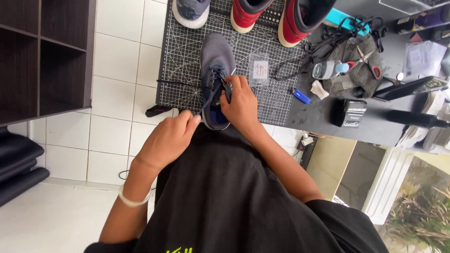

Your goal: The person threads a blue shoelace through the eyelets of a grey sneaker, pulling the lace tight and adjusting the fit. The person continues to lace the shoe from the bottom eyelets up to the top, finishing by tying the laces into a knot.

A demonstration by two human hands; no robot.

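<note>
A grey and navy sneaker (216,61) lies on a black gridded cutting mat (185,56), toe pointing away from me. My right hand (241,103) rests on the shoe's tongue and eyelets, fingers pressing the lacing. My left hand (171,138) is closed on the end of a dark shoelace (206,100), pulled taut toward me from the eyelets. Another lace end (176,83) trails left across the mat.
A grey shoe (191,11) and two red, white and black high-tops (300,21) stand at the mat's far edge. Right of the mat lie loose black laces, a mesh bag (349,65), scissors (368,63), a small bottle (328,69), a blue lighter (302,96). Dark shelving (42,56) stands left.
</note>
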